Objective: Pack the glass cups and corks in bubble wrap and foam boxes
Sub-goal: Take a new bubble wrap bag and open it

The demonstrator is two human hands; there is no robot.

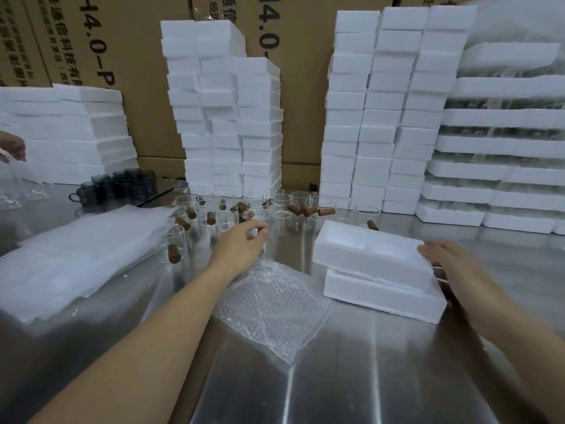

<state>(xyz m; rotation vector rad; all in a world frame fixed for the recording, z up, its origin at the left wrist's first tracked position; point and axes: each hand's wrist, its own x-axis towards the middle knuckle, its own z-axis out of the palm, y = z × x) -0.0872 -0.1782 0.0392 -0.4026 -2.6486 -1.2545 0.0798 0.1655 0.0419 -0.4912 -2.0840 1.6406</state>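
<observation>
Several clear glass cups (301, 198), many with brown corks (326, 212) in or beside them, stand in the middle of the steel table (367, 362). My left hand (241, 244) reaches among them, its fingers curled round the rim of one glass cup (270, 249) with a cork at the fingertips. A sheet of bubble wrap (269, 304) lies flat in front of me. To its right sits a white foam box (382, 293) with its upper half (367, 254) askew on top. My right hand (449, 261) holds the right end of that upper half, fingers on top and thumb below.
Tall stacks of white foam boxes (220, 117) (388, 111) line the back, with foam trays of glassware (504, 142) at right. A pile of bubble-wrap sheets (79, 255) lies at left, dark mugs (122, 185) behind it. Another person's hand (13, 146) shows at the left edge.
</observation>
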